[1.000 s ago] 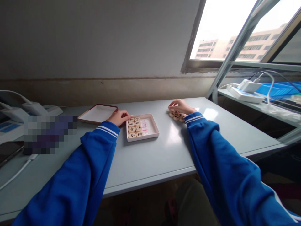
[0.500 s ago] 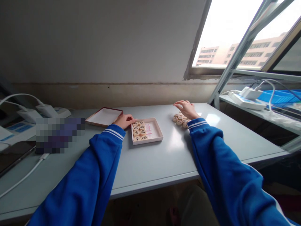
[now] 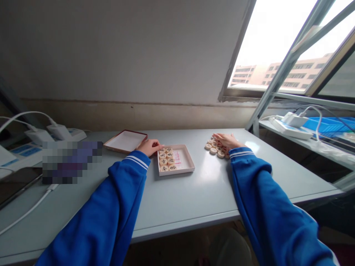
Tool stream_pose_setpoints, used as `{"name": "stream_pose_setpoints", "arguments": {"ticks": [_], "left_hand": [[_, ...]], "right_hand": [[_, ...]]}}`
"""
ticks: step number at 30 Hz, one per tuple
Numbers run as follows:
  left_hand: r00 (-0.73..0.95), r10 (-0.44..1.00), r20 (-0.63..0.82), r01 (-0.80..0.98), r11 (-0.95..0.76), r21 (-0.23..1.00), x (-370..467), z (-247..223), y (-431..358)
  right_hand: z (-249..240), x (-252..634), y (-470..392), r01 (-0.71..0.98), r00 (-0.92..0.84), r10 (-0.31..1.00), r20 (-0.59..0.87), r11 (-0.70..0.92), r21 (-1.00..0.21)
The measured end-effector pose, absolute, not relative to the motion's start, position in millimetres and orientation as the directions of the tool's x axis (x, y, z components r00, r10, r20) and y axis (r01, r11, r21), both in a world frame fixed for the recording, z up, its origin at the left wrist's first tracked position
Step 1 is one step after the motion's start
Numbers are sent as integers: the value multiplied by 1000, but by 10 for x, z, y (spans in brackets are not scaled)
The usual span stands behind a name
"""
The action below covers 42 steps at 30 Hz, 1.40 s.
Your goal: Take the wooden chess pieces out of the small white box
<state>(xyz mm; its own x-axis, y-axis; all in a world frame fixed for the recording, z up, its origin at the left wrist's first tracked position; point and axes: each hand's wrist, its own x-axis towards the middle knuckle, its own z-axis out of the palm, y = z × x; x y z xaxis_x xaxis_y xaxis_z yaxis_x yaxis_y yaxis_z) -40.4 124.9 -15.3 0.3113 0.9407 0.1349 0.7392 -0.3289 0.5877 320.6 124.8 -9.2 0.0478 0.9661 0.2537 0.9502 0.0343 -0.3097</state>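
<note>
Pieces (image 3: 213, 151) under and beside right grip (image 3: 226, 140)

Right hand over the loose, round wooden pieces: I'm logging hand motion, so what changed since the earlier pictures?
The right hand has shifted rightward across the loose, round wooden pieces, uncovering more on their left; any grip is unclear. The left hand stays at the shallow white box's left edge. The box still holds eight pieces.

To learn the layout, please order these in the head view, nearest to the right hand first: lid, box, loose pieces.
1. Loose pieces, at the right hand.
2. Box, to its left.
3. Lid, farther left, beyond the box.
</note>
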Motion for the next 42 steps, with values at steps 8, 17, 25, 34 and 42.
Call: {"name": "stream_pose_setpoints", "arguments": {"ticks": [8, 17, 25, 34, 42], "left_hand": [[334, 929, 160, 696, -358, 623, -419, -187, 1297], [383, 918, 106, 626, -342, 701, -423, -170, 1293], [422, 905, 45, 611, -321, 723, -436, -190, 1315], [412, 909, 67, 643, -342, 685, -442, -192, 1322], [384, 918, 101, 616, -336, 713, -445, -186, 1315]], "right_hand": [[156, 2261, 1030, 742, -455, 808, 375, 577, -341], [-42, 1568, 815, 727, -660, 684, 309, 685, 35], [65, 1689, 907, 747, -591, 678, 436, 664, -20], [190, 2516, 928, 951, -243, 942, 233, 278, -133], [205, 2520, 891, 955, -272, 956, 105, 282, -95]]}}
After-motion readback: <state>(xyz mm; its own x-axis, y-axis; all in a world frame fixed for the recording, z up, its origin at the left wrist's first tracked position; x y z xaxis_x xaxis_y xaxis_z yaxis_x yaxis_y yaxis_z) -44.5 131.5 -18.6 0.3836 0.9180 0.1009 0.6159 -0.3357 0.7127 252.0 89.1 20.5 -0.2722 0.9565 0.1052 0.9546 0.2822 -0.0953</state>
